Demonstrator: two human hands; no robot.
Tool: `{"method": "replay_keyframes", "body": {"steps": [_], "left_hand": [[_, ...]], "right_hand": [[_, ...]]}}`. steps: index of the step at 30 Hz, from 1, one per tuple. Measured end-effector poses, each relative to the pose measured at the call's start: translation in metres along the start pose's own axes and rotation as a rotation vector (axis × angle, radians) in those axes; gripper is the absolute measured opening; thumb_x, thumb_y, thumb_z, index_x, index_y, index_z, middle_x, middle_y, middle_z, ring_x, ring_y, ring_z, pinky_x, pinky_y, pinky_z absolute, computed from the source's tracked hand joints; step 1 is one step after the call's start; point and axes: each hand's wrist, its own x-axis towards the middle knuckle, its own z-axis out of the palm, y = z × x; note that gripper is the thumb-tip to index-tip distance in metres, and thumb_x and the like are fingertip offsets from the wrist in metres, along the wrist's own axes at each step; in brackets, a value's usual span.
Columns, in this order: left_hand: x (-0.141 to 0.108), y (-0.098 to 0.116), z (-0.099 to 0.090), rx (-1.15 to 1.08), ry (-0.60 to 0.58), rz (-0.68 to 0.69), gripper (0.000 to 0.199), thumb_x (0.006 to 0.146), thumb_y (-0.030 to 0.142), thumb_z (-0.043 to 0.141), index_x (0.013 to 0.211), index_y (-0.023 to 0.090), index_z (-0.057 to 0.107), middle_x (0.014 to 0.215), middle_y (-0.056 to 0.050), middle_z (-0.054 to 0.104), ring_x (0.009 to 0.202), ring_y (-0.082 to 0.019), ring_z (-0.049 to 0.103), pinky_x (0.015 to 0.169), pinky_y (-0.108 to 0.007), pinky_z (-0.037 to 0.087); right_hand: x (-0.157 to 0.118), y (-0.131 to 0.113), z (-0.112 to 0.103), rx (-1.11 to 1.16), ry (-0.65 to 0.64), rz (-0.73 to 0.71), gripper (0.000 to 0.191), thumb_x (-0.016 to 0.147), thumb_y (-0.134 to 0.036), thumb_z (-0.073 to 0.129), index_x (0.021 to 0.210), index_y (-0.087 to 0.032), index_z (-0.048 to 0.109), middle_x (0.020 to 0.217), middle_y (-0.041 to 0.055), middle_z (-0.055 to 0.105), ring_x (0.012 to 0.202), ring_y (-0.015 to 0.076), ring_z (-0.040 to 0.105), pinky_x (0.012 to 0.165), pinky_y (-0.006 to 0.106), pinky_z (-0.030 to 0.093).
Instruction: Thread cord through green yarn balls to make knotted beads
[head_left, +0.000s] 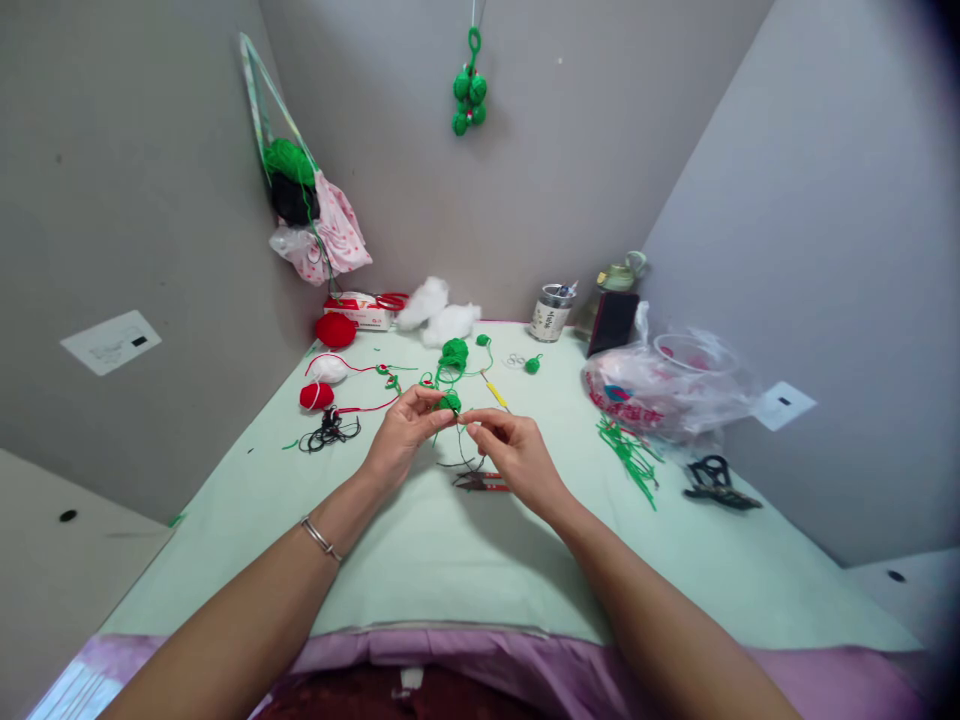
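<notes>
My left hand (405,435) pinches a small green crocheted ball (450,401) between thumb and fingers, above the middle of the table. From the ball a black thread (460,438) hangs down to the tabletop. My right hand (521,460) meets the ball from the other side, its index finger and thumb closed on the black thread close to the ball. Its exact grip is too small to see clearly. Below the right fingers lie thread snips (482,482) with red handles. Just beyond the hands are a yellow-handled crochet hook (496,393) and a green yarn bundle (453,358).
Red yarn (335,330), white yarn (328,369) and black cord (330,430) lie left. White stuffing (450,325) and a pen tin (553,313) stand behind. Rightward are a plastic bag (667,385), green yarn scraps (630,460) and a black hair claw (720,484). Walls enclose the table.
</notes>
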Motion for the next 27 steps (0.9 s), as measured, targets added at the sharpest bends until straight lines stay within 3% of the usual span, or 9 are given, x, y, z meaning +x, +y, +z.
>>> {"method": "replay_keyframes", "body": {"steps": [19, 27], "left_hand": [[-0.002, -0.005, 0.0, 0.051, 0.052, 0.016, 0.032, 0.065, 0.026, 0.086, 0.082, 0.018, 0.06, 0.082, 0.002, 0.064, 0.079, -0.013, 0.06, 0.084, -0.032, 0.05], [-0.004, -0.002, 0.003, 0.012, 0.019, -0.004, 0.03, 0.066, 0.026, 0.086, 0.081, 0.018, 0.061, 0.081, 0.002, 0.065, 0.08, -0.014, 0.062, 0.087, -0.035, 0.052]], "right_hand": [[0.002, 0.012, 0.01, 0.011, 0.073, -0.051, 0.025, 0.084, -0.033, 0.057, 0.091, -0.014, 0.07, 0.056, -0.0037, 0.047, 0.052, 0.0117, 0.043, 0.052, 0.025, 0.034], [0.003, 0.014, 0.009, 0.018, 0.056, -0.125, 0.017, 0.086, -0.031, 0.057, 0.087, -0.016, 0.066, 0.059, -0.0033, 0.048, 0.056, 0.012, 0.045, 0.055, 0.024, 0.037]]}}
